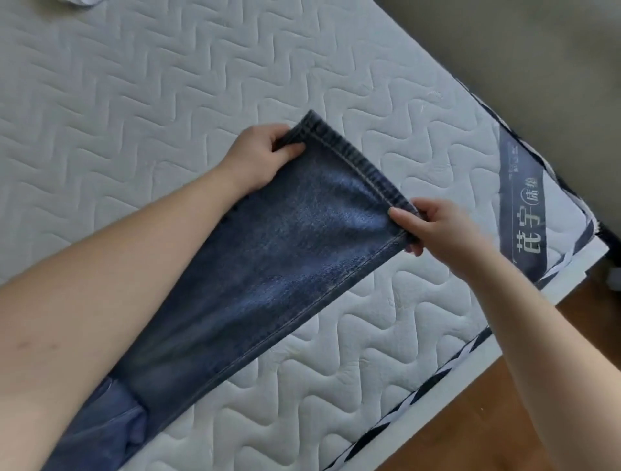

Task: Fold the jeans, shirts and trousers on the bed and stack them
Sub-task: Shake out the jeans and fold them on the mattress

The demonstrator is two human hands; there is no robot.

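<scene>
A pair of dark blue jeans stretches diagonally over the white quilted mattress, legs laid together, hem end pointing up and right. My left hand pinches the far corner of the hem. My right hand pinches the near corner of the same hem. The cloth between both hands is lifted and pulled taut. The waist end runs under my left forearm toward the bottom left, where lighter blue cloth shows; I cannot tell whether it belongs to the jeans.
The mattress corner with a dark label lies at the right, its striped edge running down toward the wooden floor. A grey wall or floor area fills the top right. A bit of white cloth peeks in at the top left.
</scene>
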